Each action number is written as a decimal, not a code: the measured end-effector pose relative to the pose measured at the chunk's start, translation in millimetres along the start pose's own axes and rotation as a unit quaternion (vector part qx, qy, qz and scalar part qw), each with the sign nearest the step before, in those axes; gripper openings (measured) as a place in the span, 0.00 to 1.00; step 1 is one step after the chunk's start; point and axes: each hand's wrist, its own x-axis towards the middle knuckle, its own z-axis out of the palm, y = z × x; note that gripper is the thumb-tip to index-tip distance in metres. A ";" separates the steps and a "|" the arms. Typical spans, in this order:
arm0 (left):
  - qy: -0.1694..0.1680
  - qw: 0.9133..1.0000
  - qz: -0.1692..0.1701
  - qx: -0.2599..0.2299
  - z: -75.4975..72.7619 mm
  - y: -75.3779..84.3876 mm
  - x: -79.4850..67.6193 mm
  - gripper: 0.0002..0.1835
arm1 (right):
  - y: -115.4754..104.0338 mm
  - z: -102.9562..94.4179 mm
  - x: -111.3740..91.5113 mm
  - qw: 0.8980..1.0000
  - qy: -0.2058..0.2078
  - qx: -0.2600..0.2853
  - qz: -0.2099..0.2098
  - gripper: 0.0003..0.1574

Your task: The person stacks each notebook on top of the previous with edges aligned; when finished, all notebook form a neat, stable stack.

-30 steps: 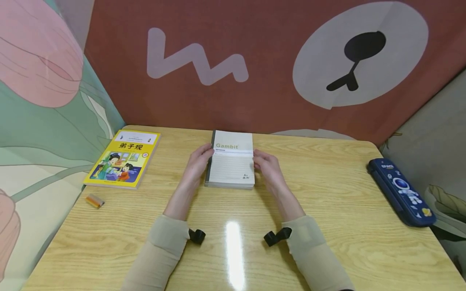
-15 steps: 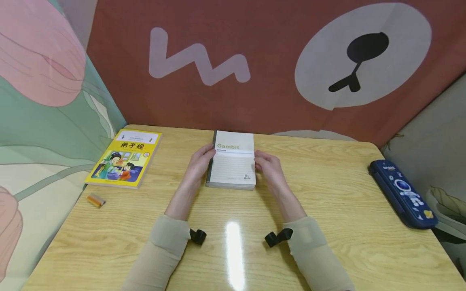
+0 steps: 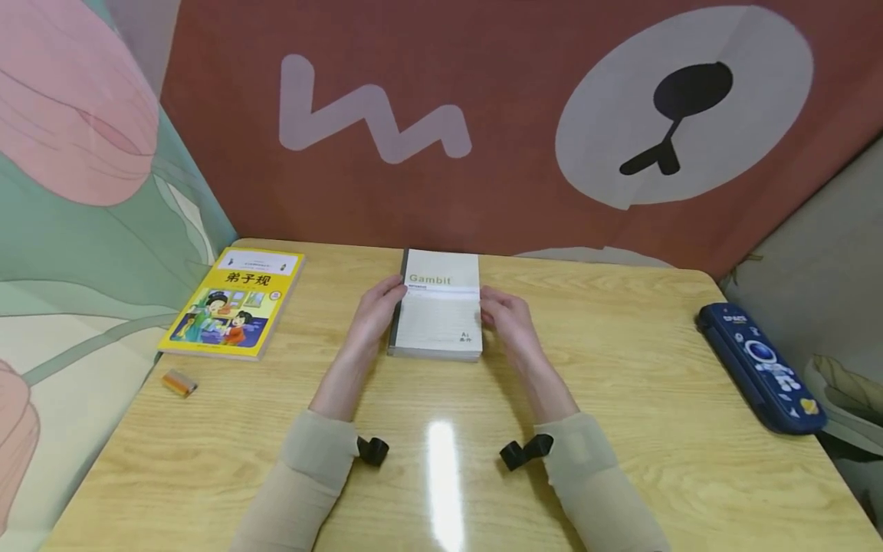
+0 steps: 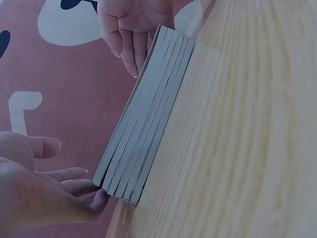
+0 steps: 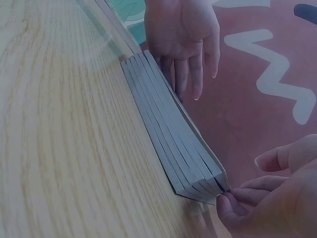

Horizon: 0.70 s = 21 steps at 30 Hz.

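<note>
A neat stack of several notebooks [image 3: 441,316] lies flat on the table, the top cover white with "Gambit" on it and a dark spine along the left. My left hand [image 3: 375,308] touches the spine side, fingertips right at the edge. On the opposite side my right hand [image 3: 509,316] has its fingers against the stack. In the left wrist view the grey page edges [image 4: 148,119] show layered closely, and the left fingers [image 4: 74,187] reach the near corner. The right wrist view has the right fingers [image 5: 252,191] at the other near corner. Neither hand wraps round the stack.
A yellow picture book [image 3: 237,303] lies at the left edge of the wooden table [image 3: 621,460]. Just in front of it is a small orange and grey eraser-like block [image 3: 180,382]. A dark blue pencil case [image 3: 761,368] with a space print lies along the right edge.
</note>
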 end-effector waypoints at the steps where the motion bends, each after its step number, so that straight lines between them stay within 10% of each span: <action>1: 0.001 1.000 -0.001 0.001 0.0 1.0 -0.2 0.32 | -0.7 0.0 0.4 1.000 0.000 0.000 -0.001 0.32; 21: 0.000 1.000 -0.006 0.008 -0.4 0.8 0.5 0.31 | -0.7 -2.1 2.6 1.000 -0.008 -0.004 0.005 0.36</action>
